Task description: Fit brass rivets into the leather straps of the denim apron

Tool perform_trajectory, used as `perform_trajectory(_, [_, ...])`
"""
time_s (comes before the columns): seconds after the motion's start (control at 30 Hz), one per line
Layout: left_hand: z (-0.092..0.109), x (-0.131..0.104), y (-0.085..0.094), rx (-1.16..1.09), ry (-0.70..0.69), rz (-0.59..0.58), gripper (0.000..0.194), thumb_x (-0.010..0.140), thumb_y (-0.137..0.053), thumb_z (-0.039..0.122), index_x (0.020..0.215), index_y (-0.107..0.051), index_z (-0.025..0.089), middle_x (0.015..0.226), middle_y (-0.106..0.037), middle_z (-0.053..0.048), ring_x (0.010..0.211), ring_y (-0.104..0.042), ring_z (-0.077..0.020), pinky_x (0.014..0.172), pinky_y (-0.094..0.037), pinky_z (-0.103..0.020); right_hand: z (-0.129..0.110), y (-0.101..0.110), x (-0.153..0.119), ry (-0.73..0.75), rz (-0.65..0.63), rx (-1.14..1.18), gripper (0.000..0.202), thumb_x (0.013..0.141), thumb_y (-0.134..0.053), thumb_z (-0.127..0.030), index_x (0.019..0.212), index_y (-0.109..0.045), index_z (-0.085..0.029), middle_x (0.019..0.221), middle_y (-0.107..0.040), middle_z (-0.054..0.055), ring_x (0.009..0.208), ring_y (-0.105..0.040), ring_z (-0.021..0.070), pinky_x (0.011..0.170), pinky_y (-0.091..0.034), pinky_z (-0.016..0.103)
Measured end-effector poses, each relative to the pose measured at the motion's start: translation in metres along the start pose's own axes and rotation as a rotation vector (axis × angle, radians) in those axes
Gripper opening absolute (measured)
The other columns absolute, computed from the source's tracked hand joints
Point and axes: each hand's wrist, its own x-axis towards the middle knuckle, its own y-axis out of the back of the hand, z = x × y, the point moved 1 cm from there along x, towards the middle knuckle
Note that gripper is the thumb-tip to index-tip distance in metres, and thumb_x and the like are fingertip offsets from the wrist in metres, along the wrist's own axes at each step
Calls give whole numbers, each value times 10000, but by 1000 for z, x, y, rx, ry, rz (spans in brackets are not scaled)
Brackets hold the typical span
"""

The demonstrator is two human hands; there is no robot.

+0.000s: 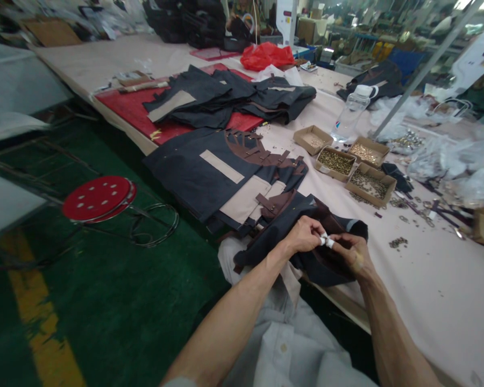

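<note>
My left hand (304, 235) and my right hand (353, 251) meet over a dark navy and brown garment piece (322, 263) lying at the table's near edge. Both hands pinch something small between white-taped fingertips (326, 241); what it is cannot be made out. A stack of navy pieces with beige patches and brown straps (221, 172) lies just left of my hands. Three open cardboard boxes of small metal fittings (353, 167) sit to the upper right of my hands.
More dark garments (226, 97) lie on a red mat (129, 107) farther back. A water bottle (350, 114), a red plastic bag (266, 55), loose metal bits (398, 243) and clear plastic bags (460, 161) share the pink table (427, 290). A red stool (99, 198) stands on the green floor at left.
</note>
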Motion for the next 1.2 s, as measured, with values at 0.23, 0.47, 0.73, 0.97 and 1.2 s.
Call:
perform_trajectory(0.23, [-1, 0, 1, 37, -6, -34, 243, 624, -680, 164, 838, -758, 77, 678, -669, -37, 592, -557, -108, 527, -379, -203, 7, 1, 4, 2, 6, -7, 426, 693, -839, -501, 925, -781, -149, 896, -760, 79, 826, -669, 257, 760, -505, 337])
perform_trajectory(0.47, [4, -1, 0, 148, -32, 29, 324, 648, -615, 122, 920, -788, 87, 712, -694, -39, 606, -540, -103, 533, -363, -200, 14, -2, -1, 123, 44, -146, 359, 757, -765, -454, 1001, -784, -191, 1025, -753, 102, 904, -678, 273, 822, -523, 386])
perform_trajectory(0.73, [6, -2, -1, -14, 26, 75, 227, 685, -647, 107, 870, -768, 57, 740, -728, -83, 608, -612, -120, 532, -419, -191, 5, -10, -2, 272, 4, -339, 241, 819, -661, -371, 955, -787, -216, 1073, -709, 100, 976, -659, 267, 858, -510, 387])
perform_trajectory(0.97, [11, -3, 9, -270, 169, 103, 166, 716, -636, 48, 859, -721, 46, 755, -744, -107, 584, -663, -117, 571, -537, -211, 15, -1, 0, 233, 31, -239, 261, 821, -672, -392, 969, -766, -199, 995, -740, 85, 924, -672, 265, 839, -506, 379])
perform_trajectory(1.2, [9, 0, 15, -323, 223, 18, 87, 723, -639, 21, 789, -695, 37, 658, -721, -112, 549, -680, -140, 561, -560, -216, 19, 1, 3, 233, 29, -190, 294, 829, -685, -408, 1012, -770, -195, 1025, -751, 87, 966, -678, 280, 882, -493, 398])
